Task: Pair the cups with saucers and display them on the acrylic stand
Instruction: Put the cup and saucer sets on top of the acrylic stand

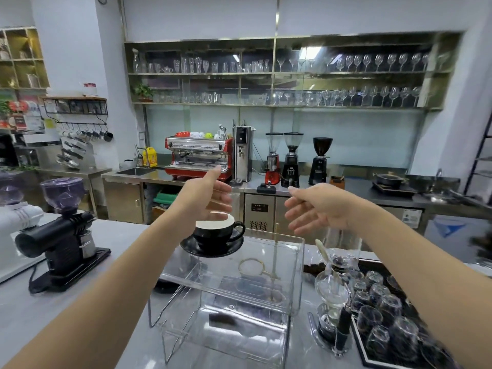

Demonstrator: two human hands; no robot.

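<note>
At frame centre, one black cup [213,230] sits on its saucer [211,247] atop the acrylic stand [266,265]; left hand [205,198] and right hand [316,209] hover open, empty, no further cups visible nearby.

No lettering, brand name or number reads clearly anywhere in this café workspace. A small dark control panel [259,208] on the stainless-steel under-counter refrigerator carries a display, but its characters are too blurred to make out. A white sticker label [411,218] on the steel cabinet front at right shows print too small to read. The yellow plastic jug [150,156] beside the sink bears a red label whose text is illegible. Printed notices and red packaging [22,119] on the left wall shelves show only colour blocks, no readable words.
</note>
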